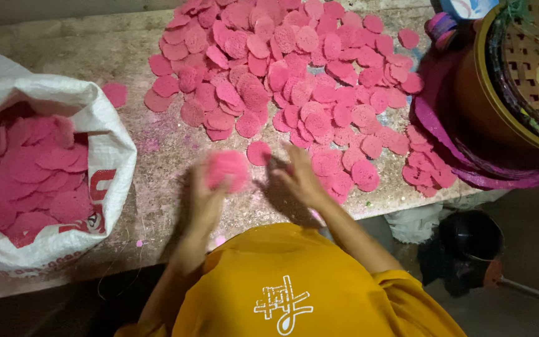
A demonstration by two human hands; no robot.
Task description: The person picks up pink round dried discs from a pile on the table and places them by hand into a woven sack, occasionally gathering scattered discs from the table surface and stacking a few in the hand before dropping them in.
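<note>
While the hands are working at the near edge of the slab, the scene is reading like this, largest to smallest:

Slab (157,156): a stained grey work surface is carrying everything; pink dust is showing on its bare patches.

Spread of discs (294,81): a wide, loose layer of flat pink round wafers is lying across the far and right part of the slab, many overlapping. This is looking like the larger share still waiting to be gathered.

Sack (63,100): a white woven bag is sitting open at the left, its mouth rolled down, already holding a deep heap of the same pink discs. Judging by that fill, a good part is done.

Basket (519,87): a round woven basket with a yellow rim is resting at the right, on stacked pink-stained trays.

Bucket (472,240): a dark pail is standing on the floor below the slab edge.

Left hand (204,200): it is gripping a small stack of discs (227,170), fingers curled round it; motion blur is hiding the finer detail.

Stack's lie: being round, it has no long axis in its face; its flat face is turning roughly toward the camera, and the stacking direction cannot be told through the blur.

Right hand (297,178): it is reaching, fingers spread flat, toward the nearest discs; whether it is pinching one I cannot tell.

Single disc (259,153): it is lying flat between the two hands, just beside the stack.
</note>
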